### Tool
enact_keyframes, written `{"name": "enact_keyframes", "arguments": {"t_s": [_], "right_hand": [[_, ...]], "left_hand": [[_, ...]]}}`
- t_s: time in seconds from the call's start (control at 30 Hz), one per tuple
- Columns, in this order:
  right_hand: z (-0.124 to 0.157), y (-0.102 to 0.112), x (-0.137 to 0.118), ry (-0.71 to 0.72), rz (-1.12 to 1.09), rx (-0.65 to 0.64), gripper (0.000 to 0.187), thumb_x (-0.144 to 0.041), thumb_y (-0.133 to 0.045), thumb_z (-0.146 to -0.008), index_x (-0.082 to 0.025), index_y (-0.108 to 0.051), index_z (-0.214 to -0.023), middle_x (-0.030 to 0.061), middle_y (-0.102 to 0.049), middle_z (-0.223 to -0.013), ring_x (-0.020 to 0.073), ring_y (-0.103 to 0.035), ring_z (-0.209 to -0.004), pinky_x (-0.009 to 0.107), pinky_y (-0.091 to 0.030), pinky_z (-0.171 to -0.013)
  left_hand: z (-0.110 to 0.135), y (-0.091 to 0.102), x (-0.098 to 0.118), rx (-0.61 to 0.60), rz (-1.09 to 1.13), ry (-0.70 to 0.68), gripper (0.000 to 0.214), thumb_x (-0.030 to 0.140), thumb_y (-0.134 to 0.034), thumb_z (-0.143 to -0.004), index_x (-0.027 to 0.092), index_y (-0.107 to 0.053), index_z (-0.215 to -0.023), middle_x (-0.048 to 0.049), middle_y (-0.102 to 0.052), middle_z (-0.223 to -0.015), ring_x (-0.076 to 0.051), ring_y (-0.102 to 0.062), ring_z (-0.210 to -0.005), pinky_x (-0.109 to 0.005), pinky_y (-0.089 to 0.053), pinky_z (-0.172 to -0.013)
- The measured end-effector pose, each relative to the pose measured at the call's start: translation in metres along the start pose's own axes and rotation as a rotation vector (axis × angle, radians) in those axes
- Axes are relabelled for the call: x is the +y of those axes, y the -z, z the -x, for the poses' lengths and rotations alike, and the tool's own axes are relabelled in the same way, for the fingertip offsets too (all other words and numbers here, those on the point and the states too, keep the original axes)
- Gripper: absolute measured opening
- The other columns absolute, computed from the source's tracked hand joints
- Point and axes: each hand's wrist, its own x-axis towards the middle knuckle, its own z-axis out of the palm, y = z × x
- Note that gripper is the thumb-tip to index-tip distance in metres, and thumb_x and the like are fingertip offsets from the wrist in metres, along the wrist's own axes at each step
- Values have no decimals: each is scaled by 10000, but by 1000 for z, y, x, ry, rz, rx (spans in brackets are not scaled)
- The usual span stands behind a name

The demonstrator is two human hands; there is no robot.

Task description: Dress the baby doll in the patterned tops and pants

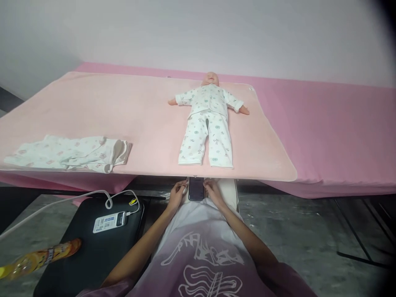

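A dark phone (196, 189) sits low against my body, just under the bed's front edge. My left hand (177, 194) grips its left side with curled fingers, and my right hand (211, 190) grips its right side the same way. On the pale pink mat (145, 119) ahead lies a baby doll (206, 119) on its back, dressed in a white patterned top and trousers, arms spread. A second set of white patterned baby clothes (71, 153) lies loosely folded at the mat's left front.
The mat covers a bed with a brighter pink sheet (324, 123) stretching right. At my left stands a black stool (93, 251) with a power bank (109, 222) and white cable (62, 202) on it. An orange drink bottle (37, 258) lies at the lower left.
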Motion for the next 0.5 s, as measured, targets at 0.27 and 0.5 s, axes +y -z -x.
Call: {"name": "enact_keyframes", "arguments": {"t_s": [0.27,0.5], "right_hand": [[-2,-9,-2,-41,9,23,453,-675,-713,-875,-232,-628,-915,54,-705,-922,250,-671,-892,376,-527,-868],[-4,-12,-8,-61,29,50,460,-678,-735,-820,-241,-600,-865,44,-673,-858,233,-629,-816,365,-517,-798]], "left_hand": [[6,-16,0,10,8,-15,385,521,-750,-808,205,-782,-1025,-117,-825,-1162,-279,-744,-1137,-416,-542,-1091],[6,-15,2,13,-21,-19,300,472,-745,-836,217,-774,-991,-98,-828,-1138,-270,-750,-1104,-404,-559,-1065]]}}
